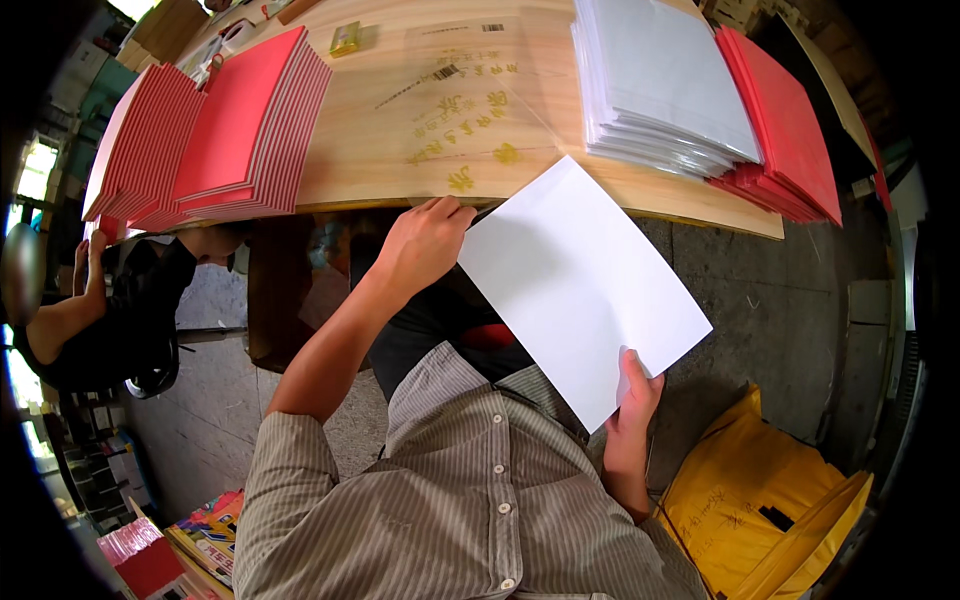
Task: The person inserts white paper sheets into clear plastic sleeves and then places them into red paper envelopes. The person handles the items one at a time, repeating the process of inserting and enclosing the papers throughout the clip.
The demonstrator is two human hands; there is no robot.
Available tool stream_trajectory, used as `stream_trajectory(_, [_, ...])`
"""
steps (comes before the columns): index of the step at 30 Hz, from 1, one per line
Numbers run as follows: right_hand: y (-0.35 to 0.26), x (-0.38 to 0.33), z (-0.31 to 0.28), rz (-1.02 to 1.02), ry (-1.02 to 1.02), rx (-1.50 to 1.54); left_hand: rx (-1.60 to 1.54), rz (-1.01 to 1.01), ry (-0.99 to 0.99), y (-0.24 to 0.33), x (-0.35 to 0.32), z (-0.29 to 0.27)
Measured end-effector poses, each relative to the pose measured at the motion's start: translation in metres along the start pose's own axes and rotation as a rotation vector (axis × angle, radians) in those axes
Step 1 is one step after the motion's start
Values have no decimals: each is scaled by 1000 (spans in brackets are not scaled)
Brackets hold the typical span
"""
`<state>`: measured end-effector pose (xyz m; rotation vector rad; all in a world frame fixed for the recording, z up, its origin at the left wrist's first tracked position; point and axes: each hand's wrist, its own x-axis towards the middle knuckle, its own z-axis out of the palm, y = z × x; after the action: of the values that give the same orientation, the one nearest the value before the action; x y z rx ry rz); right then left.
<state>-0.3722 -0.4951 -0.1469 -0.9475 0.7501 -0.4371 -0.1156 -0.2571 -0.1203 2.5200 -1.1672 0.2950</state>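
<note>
A blank white sheet (575, 275) tilts in front of me, partly over the table's near edge. My right hand (635, 395) grips its lower right side, thumb on top and fingers underneath. My left hand (425, 245) is closed at the table edge, beside the sheet's upper left side. What its fingertips pinch is hidden; the sheet and a clear plastic sleeve both lie close to them. That transparent sleeve (465, 110), with gold lettering and barcode marks, lies flat on the tabletop, its near end reaching toward my left hand and the sheet.
Tall stacks of red booklets (245, 120) stand on the wooden table (370, 160) at left. White sheets in clear covers (665, 90) and red folders (785, 120) are piled at right. A yellow bag (750, 500) sits by my right side. Another person (110, 310) sits at far left.
</note>
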Motion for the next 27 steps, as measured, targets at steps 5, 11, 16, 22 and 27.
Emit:
stream_trajectory(5, [4,3,1,10,-20,26,-8,-9,-17,2,-2,-1])
stream_trajectory(11, [8,0,10,18,1,15,-7,-21,8,1,-7,3])
stream_trajectory(16, [4,0,19,11,7,33,-17,-34,81,-2,-4,4])
stream_trajectory(22, [9,5,19,33,11,49,-43,-71,70,2,-1,-1])
stream_trajectory(27, [13,3,25,38,33,75,-76,-88,94,3,-2,-2])
